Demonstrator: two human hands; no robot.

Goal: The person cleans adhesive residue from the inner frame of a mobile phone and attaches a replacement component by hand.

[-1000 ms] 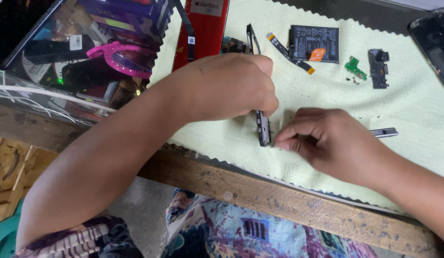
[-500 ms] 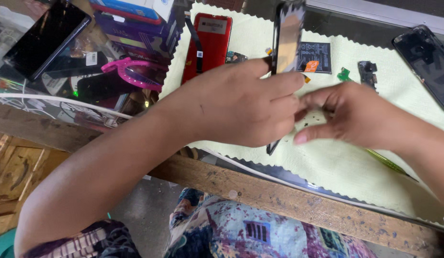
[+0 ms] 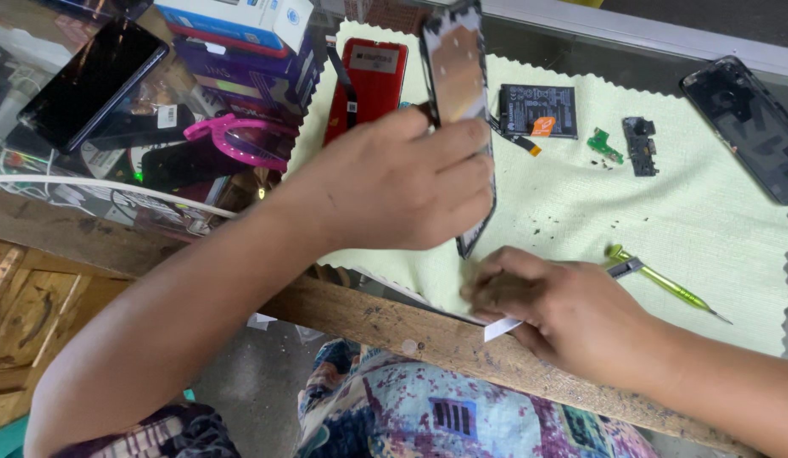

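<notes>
My left hand (image 3: 402, 187) grips a stripped phone body (image 3: 458, 68) by its side. The phone stands on its long edge on the pale green cloth (image 3: 581, 203), with its inner face turned toward me. My right hand (image 3: 572, 309) is low at the cloth's front edge, apart from the phone. Its blurred fingers are curled on a thin white card (image 3: 500, 329) that pokes out below them. A green screwdriver (image 3: 665, 282) lies just to the right of that hand. A small grey metal piece (image 3: 623, 267) lies beside the screwdriver's handle.
On the cloth lie a black battery (image 3: 538, 110), a small green board (image 3: 606, 146), a black part (image 3: 640, 146) and a red back cover (image 3: 368, 85). A black phone shell (image 3: 746, 123) is at the right. Boxes (image 3: 241, 34), a pink ring (image 3: 233, 136) and a dark phone (image 3: 93, 80) fill the left. A wooden ledge (image 3: 368, 318) runs along the front.
My left hand has raised the phone from low on the cloth to standing on its edge. My right hand left the phone and dropped to the cloth's front edge.
</notes>
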